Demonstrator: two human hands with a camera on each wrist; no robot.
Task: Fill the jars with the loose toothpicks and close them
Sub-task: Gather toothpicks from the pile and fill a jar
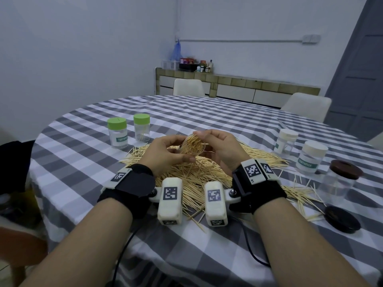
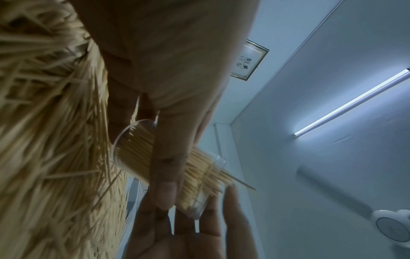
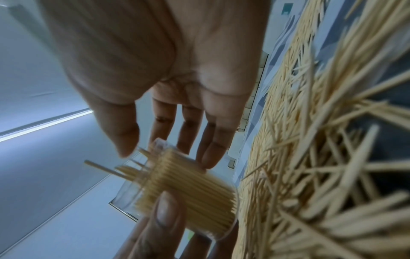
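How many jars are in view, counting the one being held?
6: two green-lidded at far left, two white-lidded at right, one brown-lidded nearer at right, one open in the left hand.

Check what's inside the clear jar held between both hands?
The clear jar is packed with upright toothpicks, a few poking past the open mouth. The left hand's fingers cover part of its wall; the bottom isn't visible.

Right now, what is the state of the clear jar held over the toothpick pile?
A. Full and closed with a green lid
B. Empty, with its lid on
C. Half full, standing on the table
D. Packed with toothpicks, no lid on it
D: the left hand grips the tilted clear jar, its open mouth showing densely packed toothpick ends, while the right hand touches its rim.
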